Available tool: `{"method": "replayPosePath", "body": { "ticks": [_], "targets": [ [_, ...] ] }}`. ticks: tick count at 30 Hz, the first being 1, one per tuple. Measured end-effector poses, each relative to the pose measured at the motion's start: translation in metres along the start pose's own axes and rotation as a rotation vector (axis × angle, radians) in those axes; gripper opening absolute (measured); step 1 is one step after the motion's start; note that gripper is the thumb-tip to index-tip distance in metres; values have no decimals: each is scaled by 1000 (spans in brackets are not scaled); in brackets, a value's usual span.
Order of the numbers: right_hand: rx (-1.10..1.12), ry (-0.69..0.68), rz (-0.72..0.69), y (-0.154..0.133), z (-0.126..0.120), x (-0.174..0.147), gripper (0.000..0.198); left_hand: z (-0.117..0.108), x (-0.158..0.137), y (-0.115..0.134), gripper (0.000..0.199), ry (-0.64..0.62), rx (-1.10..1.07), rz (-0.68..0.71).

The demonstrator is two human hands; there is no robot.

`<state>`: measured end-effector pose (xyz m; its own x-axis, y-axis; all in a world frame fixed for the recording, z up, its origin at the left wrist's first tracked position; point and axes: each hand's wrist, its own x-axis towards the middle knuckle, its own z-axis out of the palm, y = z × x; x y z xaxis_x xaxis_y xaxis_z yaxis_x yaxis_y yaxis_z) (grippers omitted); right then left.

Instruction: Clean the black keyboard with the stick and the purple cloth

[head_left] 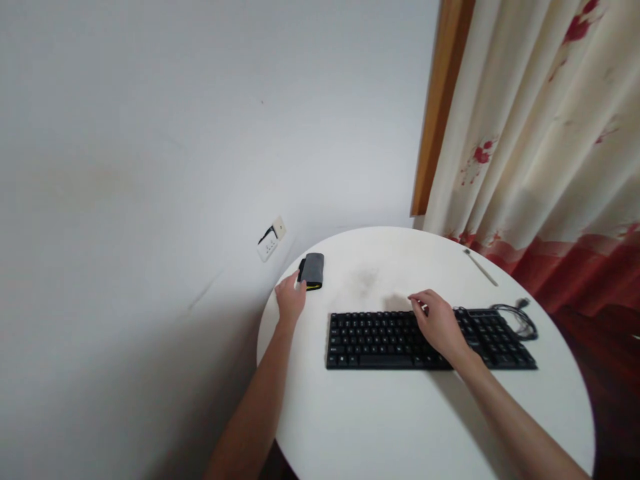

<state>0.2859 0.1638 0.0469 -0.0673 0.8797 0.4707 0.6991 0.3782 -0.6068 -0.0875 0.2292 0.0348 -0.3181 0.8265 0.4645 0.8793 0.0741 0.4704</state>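
Note:
A black keyboard (380,340) lies flat on the white round table (400,413), its cable (529,328) coiled at the far right corner. Over its right half hovers my right hand (439,325), fingers curled together in a pinch; whatever the fingertips hold, if anything, is too small to make out. At the table's left edge is a folded grey cloth (313,268) with a black and yellow edge. My left hand (291,301) is right beside it, thumb and fingers apart, fingertips at its near left side. Whether they touch it is hard to tell.
A thin brush-like stick (481,268) lies near the table's far right edge. Greyish smudges (365,280) mark the tabletop behind the keyboard. The wall with a socket (268,245) stands close on the left. A floral curtain (540,167) hangs behind on the right.

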Motion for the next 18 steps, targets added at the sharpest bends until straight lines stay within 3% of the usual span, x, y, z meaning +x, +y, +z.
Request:
{"method": "replayPosePath", "body": {
  "ticks": [5,14,18],
  "targets": [
    [36,-9,4,-1,-1,0,27,17,-10,9,45,-167,125,-29],
    [63,-11,4,-5,-3,0,30,18,-9,12,44,-134,117,23],
    [77,-11,9,-6,-4,0,30,21,-12,12,46,-156,166,-16]
  ]
}}
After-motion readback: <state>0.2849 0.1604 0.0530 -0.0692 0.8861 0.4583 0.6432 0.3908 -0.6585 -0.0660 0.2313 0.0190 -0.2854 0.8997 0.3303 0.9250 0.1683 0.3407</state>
